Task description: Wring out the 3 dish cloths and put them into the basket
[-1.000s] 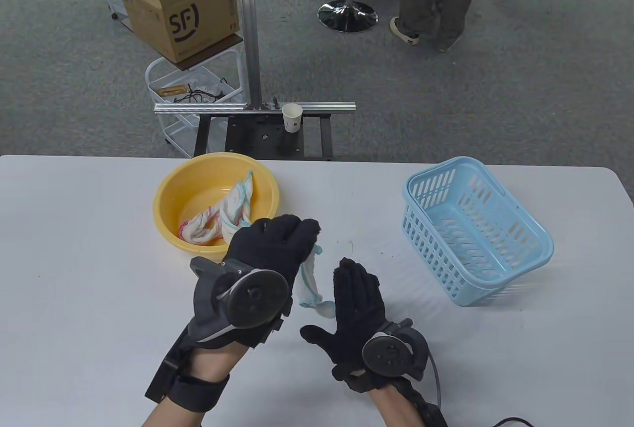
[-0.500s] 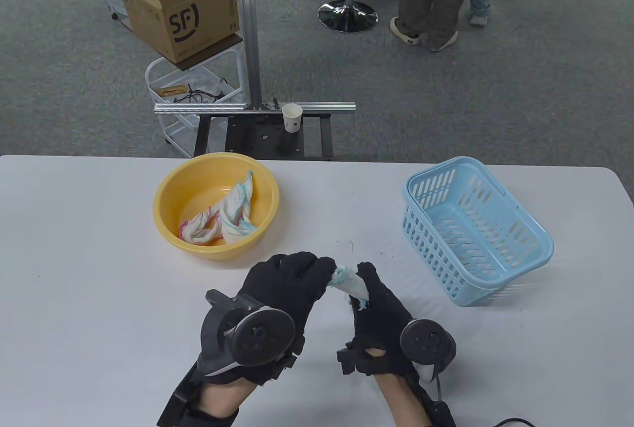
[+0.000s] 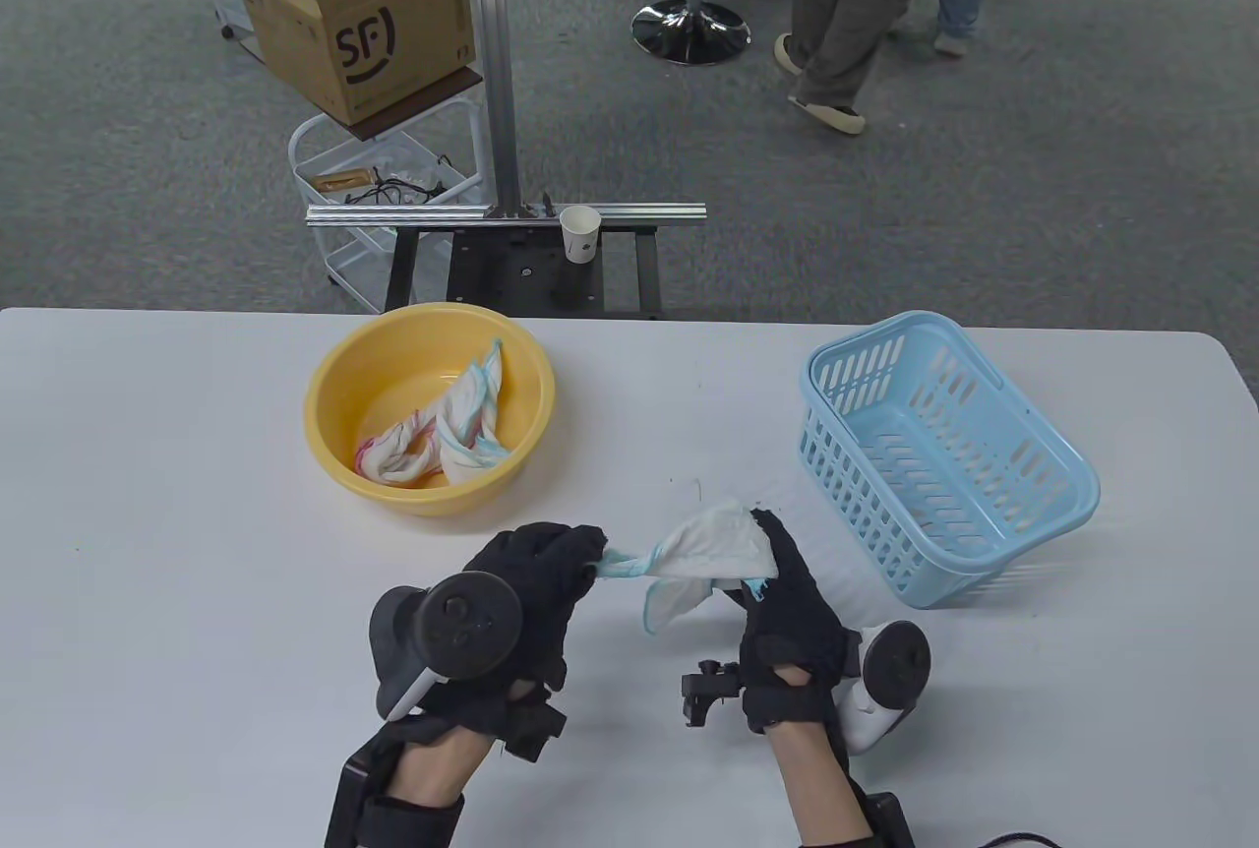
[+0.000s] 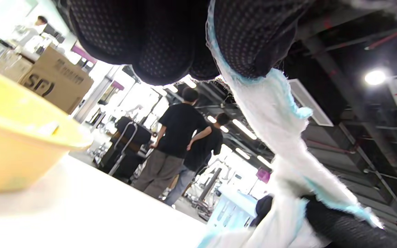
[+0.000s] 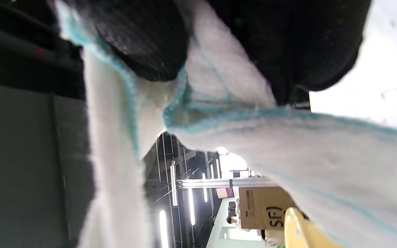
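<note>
Cloth point(image 3: 703, 548), white with blue edging, is stretched above the table point(image 3: 148, 494) between both hands in the table view: left hand point(image 3: 536, 582) grips its twisted end at 9 o'clock, right hand point(image 3: 787, 592) pinches the spread end at 3 o'clock. Two more cloths point(image 3: 443, 430) lie in the yellow bowl point(image 3: 329, 395) at 11 o'clock; the blue basket point(image 3: 1067, 484) sits at 2 o'clock. Left wrist view: fingers point(image 4: 246, 38) curl round the cloth point(image 4: 274, 117). Right wrist view: fingers point(image 5: 150, 44) clamp the cloth point(image 5: 305, 155).
</note>
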Available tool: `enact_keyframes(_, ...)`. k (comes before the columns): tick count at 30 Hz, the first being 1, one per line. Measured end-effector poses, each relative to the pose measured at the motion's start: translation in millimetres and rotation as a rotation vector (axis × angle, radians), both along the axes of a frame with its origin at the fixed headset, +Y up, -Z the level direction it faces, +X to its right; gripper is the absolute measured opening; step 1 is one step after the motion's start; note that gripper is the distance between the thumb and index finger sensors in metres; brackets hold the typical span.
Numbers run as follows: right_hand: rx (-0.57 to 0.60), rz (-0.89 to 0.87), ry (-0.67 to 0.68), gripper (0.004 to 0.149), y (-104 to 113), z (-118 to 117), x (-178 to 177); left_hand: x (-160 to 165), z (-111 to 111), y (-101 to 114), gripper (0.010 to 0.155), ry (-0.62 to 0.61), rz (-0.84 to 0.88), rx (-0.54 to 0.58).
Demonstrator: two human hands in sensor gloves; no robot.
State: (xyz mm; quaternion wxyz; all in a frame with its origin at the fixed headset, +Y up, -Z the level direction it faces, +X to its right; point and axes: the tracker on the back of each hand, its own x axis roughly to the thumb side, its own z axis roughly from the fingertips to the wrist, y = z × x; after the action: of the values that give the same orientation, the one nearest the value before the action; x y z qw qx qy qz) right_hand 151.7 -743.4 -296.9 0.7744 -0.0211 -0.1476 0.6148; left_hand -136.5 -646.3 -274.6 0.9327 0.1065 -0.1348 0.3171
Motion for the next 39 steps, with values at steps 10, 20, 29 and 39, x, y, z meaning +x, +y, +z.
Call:
enact_keyframes(10, -0.065, -0.17, 0.088, 0.049, -13, -7, 3, 4, -26, -87, 0.047, -0.032, 0.106, -0.282)
enact_keyframes(20, -0.063, -0.066, 0.195, 0.049, -14, -13, 1, -36, -29, -114, 0.058, 0.013, 0.259, -0.368)
enact_keyframes(29, -0.085, 0.025, 0.472, 0.048, -16, -11, -33, -9, -29, -135, 0.11, -0.562, 0.636, -0.852)
enact_keyframes(39, -0.018, 0.233, 0.471, 0.047, -6, -6, -39, 26, -26, -158, 0.065, -0.713, 0.86, -1.049)
